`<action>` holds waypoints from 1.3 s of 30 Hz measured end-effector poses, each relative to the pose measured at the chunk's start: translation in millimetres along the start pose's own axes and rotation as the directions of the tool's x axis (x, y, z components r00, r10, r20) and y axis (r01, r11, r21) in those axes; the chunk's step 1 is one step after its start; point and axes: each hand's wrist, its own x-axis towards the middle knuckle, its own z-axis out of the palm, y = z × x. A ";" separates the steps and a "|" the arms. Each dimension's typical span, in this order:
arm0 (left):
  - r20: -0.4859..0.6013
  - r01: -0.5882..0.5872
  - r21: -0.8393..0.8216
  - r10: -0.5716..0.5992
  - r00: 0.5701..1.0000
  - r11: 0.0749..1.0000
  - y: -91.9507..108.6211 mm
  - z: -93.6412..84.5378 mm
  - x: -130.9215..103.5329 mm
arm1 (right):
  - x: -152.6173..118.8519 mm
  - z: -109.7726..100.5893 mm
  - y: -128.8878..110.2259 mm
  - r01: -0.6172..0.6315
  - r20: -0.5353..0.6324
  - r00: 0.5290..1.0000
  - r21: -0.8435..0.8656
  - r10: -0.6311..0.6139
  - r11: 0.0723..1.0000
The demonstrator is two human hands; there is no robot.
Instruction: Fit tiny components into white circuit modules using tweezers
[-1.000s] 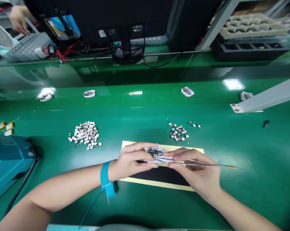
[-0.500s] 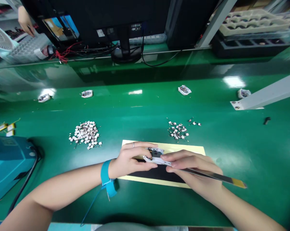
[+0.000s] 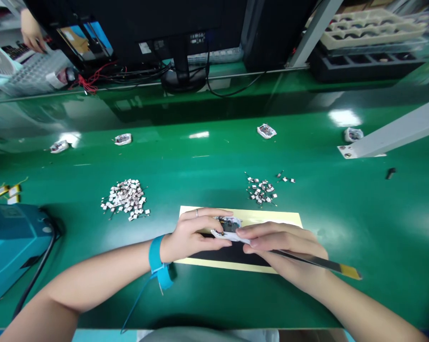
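Above a black mat with a pale yellow border (image 3: 271, 217), my left hand (image 3: 196, 233) grips a small white housing (image 3: 232, 228) with dark electronics inside. Its fingers are on the far and near sides of the housing. My right hand (image 3: 289, 249) is closed on metal tweezers (image 3: 310, 259), whose yellow-marked end sticks out to the right. The fingertips of that hand are at the housing's right edge, and the tweezer tips are hard to make out there. A blue strap (image 3: 156, 256) circles my left wrist.
Small white parts lie in a large pile (image 3: 127, 197) at left and a smaller one (image 3: 261, 191) at right. Several white housings (image 3: 266, 131) stand farther back. A blue device (image 3: 14, 247) is at left, a metal bracket (image 3: 395, 130) at right. Another person's hand (image 3: 32, 31) shows top left.
The view has shifted slightly. My hands keep nearly the same hold on the housing and tweezers, and the housing's dark inside shows a little more.
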 end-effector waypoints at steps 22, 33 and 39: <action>-0.008 -0.011 -0.053 0.010 1.000 0.999 0.8 -1.1 -3.0 | -0.5 5.5 0.3 0.033 -0.048 0.998 0.049 -0.031 0.998; 0.008 -0.080 0.122 0.080 0.997 0.989 7.1 -6.2 -1.6 | 3.5 16.0 -6.3 0.048 -0.188 0.981 0.010 -0.045 0.999; 0.009 -0.091 0.157 0.090 0.996 0.983 6.8 -6.8 -1.1 | 3.3 18.4 -6.6 0.048 -0.217 0.975 0.005 -0.045 0.999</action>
